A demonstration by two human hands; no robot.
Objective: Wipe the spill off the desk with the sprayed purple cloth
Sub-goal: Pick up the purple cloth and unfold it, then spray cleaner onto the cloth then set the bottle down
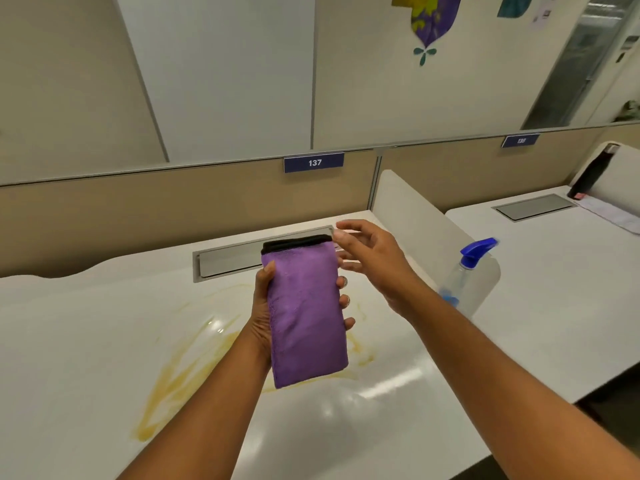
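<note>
A folded purple cloth with a black top edge is held upright above the white desk. My left hand grips it from behind, thumb on its left edge and fingertips curling round its right edge. My right hand hovers just right of the cloth's top corner, fingers spread and relaxed, holding nothing. A yellow smeared spill runs across the desk under and to the left of the cloth.
A clear spray bottle with a blue trigger stands to the right by the low divider. A metal cable tray is set in the desk behind the cloth. The neighbouring desk carries a dark bottle.
</note>
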